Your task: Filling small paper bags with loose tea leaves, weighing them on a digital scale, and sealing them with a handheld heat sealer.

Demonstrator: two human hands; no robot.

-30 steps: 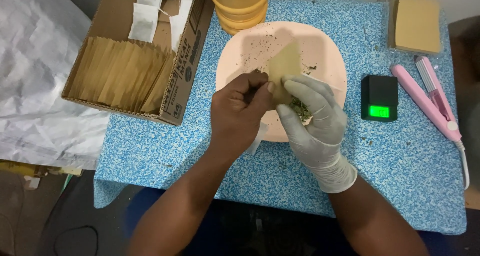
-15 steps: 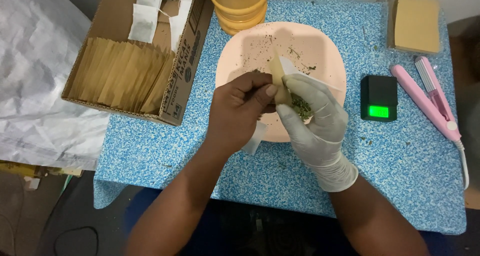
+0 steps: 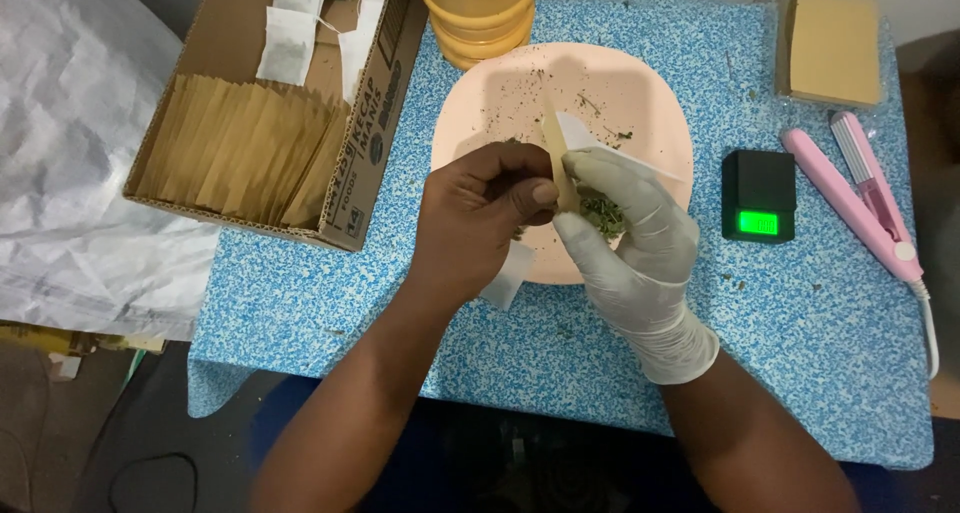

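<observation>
Over a pale pink plate (image 3: 640, 93) dusted with green herb crumbs, my bare left hand (image 3: 480, 218) and my white-gloved right hand (image 3: 630, 238) pinch a small tan paper envelope (image 3: 556, 148) between them. The envelope stands edge-on and points away from me. A pinch of dried green herbs (image 3: 602, 213) lies in the gloved fingers. A white paper piece (image 3: 585, 136) shows just behind the envelope, and another white scrap (image 3: 508, 273) peeks out under my left hand.
A cardboard box (image 3: 370, 123) at left holds a row of tan envelopes (image 3: 240, 148) and white tea bags (image 3: 290, 43). Yellow stacked tubs (image 3: 480, 13) stand behind the plate. At right are a black pocket scale (image 3: 758, 195), a pink sealing iron (image 3: 860, 193) and a tan envelope stack (image 3: 835, 48).
The envelope has turned from face-on to edge-on between my fingers. The white paper behind it has come into sight. Both hands stay in place over the plate.
</observation>
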